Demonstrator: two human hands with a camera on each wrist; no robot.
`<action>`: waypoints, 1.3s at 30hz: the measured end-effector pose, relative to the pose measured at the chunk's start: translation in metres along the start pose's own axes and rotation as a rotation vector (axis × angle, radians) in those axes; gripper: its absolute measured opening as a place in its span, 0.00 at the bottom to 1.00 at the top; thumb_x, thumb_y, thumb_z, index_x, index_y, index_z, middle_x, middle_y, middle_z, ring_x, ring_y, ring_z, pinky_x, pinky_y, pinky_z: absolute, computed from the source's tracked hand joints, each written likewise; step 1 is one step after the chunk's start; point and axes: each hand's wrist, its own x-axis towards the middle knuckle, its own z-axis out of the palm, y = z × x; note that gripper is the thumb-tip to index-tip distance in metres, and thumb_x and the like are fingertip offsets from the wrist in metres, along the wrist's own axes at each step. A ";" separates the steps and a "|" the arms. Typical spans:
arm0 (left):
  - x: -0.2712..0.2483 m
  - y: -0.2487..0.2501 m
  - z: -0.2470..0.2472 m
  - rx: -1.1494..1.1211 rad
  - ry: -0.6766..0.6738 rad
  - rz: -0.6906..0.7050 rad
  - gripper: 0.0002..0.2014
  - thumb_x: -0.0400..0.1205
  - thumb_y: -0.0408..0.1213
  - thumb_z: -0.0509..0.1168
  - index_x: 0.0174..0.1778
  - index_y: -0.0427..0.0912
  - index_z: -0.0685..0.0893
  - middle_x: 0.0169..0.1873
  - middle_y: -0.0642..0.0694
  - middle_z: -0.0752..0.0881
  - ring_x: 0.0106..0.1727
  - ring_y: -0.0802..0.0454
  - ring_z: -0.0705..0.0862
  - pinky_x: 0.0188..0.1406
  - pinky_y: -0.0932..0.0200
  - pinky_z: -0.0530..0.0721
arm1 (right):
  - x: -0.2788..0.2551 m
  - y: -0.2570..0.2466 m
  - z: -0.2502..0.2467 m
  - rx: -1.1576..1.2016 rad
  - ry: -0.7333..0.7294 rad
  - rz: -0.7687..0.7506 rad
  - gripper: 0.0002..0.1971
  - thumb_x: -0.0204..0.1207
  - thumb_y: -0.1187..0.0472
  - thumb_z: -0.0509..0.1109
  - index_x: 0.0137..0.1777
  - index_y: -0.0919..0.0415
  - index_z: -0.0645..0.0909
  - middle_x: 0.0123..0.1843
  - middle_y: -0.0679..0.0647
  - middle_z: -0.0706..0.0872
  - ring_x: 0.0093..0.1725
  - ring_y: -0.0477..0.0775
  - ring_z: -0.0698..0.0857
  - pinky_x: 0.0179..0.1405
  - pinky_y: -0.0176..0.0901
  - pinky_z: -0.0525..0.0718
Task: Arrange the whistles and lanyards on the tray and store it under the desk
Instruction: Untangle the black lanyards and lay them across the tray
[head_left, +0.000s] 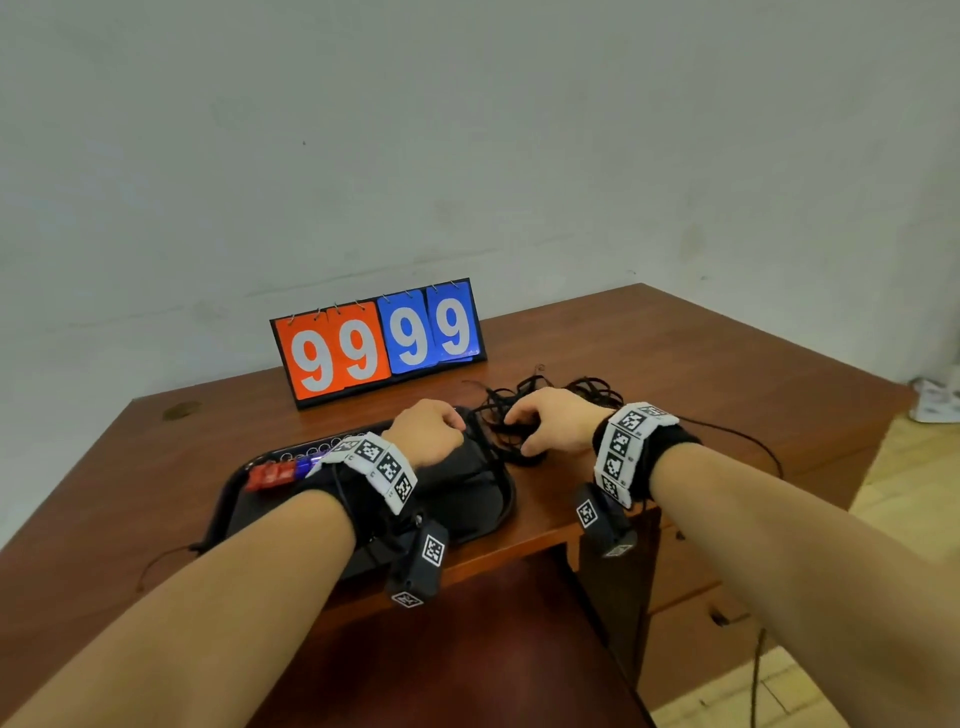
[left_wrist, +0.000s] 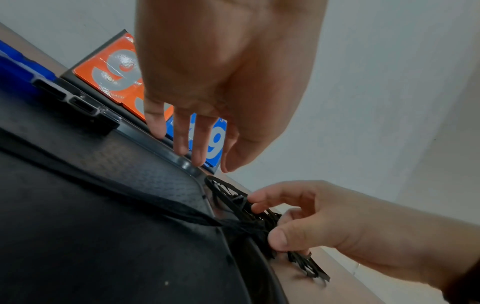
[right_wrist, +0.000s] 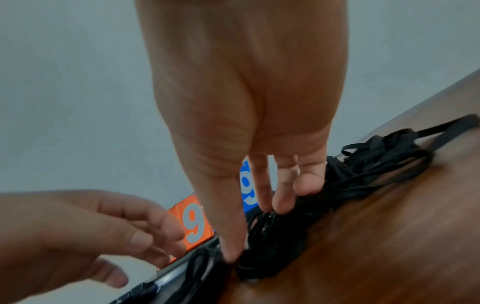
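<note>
Seen from above: a brown wooden tabletop (head_left: 675, 353) against a pale wall. Black tray (head_left: 467, 499) near the front edge, with red and blue whistles (head_left: 283, 470) lined along its far left rim. Tangled heap of black lanyards (head_left: 524, 405) lying on the tabletop just beside the tray's far right corner. Right hand (head_left: 556, 423) curled over the heap, thumb and fingers pinching the cords. Left hand (head_left: 428, 428) hovering at the tray's far right corner, fingers relaxed and loosely spread, holding nothing. Flip scoreboard (head_left: 379, 340) reading 99 99 standing upright behind.
</note>
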 end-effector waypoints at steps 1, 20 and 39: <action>0.003 0.002 0.002 0.006 -0.017 0.001 0.09 0.79 0.35 0.67 0.49 0.53 0.87 0.52 0.50 0.87 0.57 0.49 0.85 0.64 0.50 0.82 | 0.003 -0.002 0.000 -0.047 -0.039 -0.014 0.31 0.70 0.59 0.80 0.74 0.51 0.78 0.71 0.50 0.80 0.69 0.52 0.79 0.67 0.41 0.76; 0.037 0.043 0.029 0.088 -0.059 0.050 0.14 0.83 0.29 0.60 0.57 0.44 0.89 0.65 0.45 0.85 0.66 0.47 0.82 0.65 0.56 0.78 | -0.007 0.059 -0.032 -0.163 0.089 0.256 0.18 0.78 0.74 0.61 0.58 0.55 0.85 0.57 0.57 0.87 0.49 0.58 0.85 0.48 0.47 0.84; 0.068 0.072 0.050 0.261 -0.132 0.018 0.20 0.82 0.26 0.56 0.66 0.42 0.84 0.67 0.42 0.82 0.66 0.43 0.81 0.65 0.53 0.79 | 0.008 0.048 -0.019 -0.123 0.120 0.050 0.18 0.77 0.67 0.63 0.63 0.52 0.85 0.65 0.53 0.85 0.62 0.56 0.84 0.62 0.52 0.85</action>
